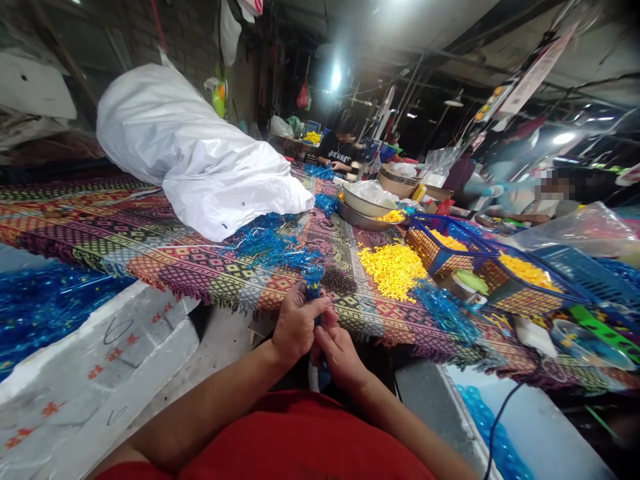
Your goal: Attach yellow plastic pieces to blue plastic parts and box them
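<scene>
Both hands meet at the near edge of the cloth-covered table. My left hand point(296, 323) is closed around a small clear-blue plastic piece point(314, 275), whose top sticks up past the fingers. My right hand point(341, 353) is closed just below it, fingers pinched at the lower part of the same piece; the exact grip is partly hidden. Beyond my hands lies a pile of small dark bits point(340, 282). A heap of small yellow plastic parts point(393, 270) spreads to its right, and blue plastic pieces point(273, 243) lie behind.
A big white sack point(200, 147) lies on the patterned cloth point(100, 240). Blue baskets point(450, 257) of yellow parts and metal bowls point(365, 213) stand right. Foam boxes point(135, 340) with blue pieces flank me. Other people point(340, 150) sit farther back.
</scene>
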`<state>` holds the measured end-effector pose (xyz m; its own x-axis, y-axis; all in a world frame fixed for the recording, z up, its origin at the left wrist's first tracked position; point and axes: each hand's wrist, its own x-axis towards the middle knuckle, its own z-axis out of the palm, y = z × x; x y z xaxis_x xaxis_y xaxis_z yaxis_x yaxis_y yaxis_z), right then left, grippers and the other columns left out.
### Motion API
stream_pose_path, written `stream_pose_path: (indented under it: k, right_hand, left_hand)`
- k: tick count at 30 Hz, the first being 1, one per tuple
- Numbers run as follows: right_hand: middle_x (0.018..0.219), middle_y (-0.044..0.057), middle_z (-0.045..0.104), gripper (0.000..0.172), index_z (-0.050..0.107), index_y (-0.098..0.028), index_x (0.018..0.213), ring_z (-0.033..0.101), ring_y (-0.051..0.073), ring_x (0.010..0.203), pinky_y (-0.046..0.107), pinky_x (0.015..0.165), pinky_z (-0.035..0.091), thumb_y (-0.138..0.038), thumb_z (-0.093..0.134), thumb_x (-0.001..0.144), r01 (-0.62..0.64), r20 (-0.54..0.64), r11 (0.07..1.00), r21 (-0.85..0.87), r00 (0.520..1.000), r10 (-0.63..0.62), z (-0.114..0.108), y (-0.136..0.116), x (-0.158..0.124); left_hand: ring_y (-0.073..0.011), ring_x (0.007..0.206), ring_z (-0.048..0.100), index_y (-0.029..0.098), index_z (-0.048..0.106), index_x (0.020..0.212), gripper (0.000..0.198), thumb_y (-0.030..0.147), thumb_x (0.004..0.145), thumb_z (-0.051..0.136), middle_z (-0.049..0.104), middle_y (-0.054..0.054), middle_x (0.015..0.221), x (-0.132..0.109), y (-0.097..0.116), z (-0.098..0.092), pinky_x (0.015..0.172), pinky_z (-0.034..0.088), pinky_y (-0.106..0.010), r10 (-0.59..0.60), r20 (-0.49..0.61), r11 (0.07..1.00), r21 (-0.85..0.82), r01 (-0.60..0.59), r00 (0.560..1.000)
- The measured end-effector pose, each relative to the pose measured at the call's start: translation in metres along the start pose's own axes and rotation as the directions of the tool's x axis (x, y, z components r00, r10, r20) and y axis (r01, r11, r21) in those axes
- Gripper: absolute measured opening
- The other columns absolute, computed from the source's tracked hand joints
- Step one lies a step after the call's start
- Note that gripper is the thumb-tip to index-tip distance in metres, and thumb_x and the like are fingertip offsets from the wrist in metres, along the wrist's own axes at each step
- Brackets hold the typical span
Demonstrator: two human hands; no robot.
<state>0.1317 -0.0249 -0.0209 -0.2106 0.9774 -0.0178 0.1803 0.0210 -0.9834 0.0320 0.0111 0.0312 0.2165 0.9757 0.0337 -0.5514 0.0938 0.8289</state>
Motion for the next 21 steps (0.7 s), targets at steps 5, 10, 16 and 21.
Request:
stream_pose_path:
  k: [5,10,16,21]
  right_hand:
    - [0.070,0.001,0.061,0.030,0.061,-0.017,0.082,0.056,0.013,0.062,0.025,0.057,0.045,-0.046,0.058,0.077,0.130,0.053,0.988,-0.081,0.991,-0.126,-0.022,-0.009,-0.005]
    - [0.113,0.009,0.055,0.062,0.047,-0.025,0.125,0.053,0.022,0.100,0.034,0.080,0.046,-0.043,0.069,0.069,0.406,-0.104,0.797,-0.447,0.862,-0.497,-0.047,-0.060,-0.007]
    - [0.083,0.007,0.060,0.038,0.061,-0.022,0.099,0.054,0.020,0.078,0.035,0.070,0.046,-0.047,0.066,0.071,0.593,0.207,0.394,-0.702,0.699,-0.685,-0.043,-0.104,-0.003]
    - [0.074,0.005,0.056,0.023,0.063,-0.018,0.084,0.052,0.017,0.069,0.031,0.061,0.043,-0.039,0.065,0.073,0.509,0.058,0.477,-0.716,0.725,-0.686,-0.037,-0.083,0.007]
  left_hand:
    - [-0.0097,0.054,0.054,0.017,0.051,0.082,0.014,0.020,0.072,0.061,0.057,0.003,0.063,-0.011,0.009,-0.017,0.057,0.044,-0.023,0.030,0.194,0.980,0.186,-0.066,0.981]
    - [-0.0145,0.077,0.054,0.015,0.058,0.091,0.022,0.026,0.073,0.063,0.060,-0.003,0.086,-0.015,0.012,-0.027,0.071,0.044,-0.025,0.082,0.372,0.921,0.327,-0.214,0.924]
    - [-0.0136,0.069,0.047,0.015,0.054,0.082,0.017,0.032,0.080,0.051,0.055,-0.003,0.077,-0.023,0.011,-0.023,0.065,0.041,-0.025,0.178,0.506,0.743,0.493,-0.452,0.844]
    - [-0.0122,0.065,0.048,0.016,0.050,0.075,0.010,0.025,0.079,0.049,0.054,-0.002,0.072,-0.027,0.008,-0.024,0.062,0.041,-0.024,0.170,0.480,0.705,0.551,-0.447,0.860]
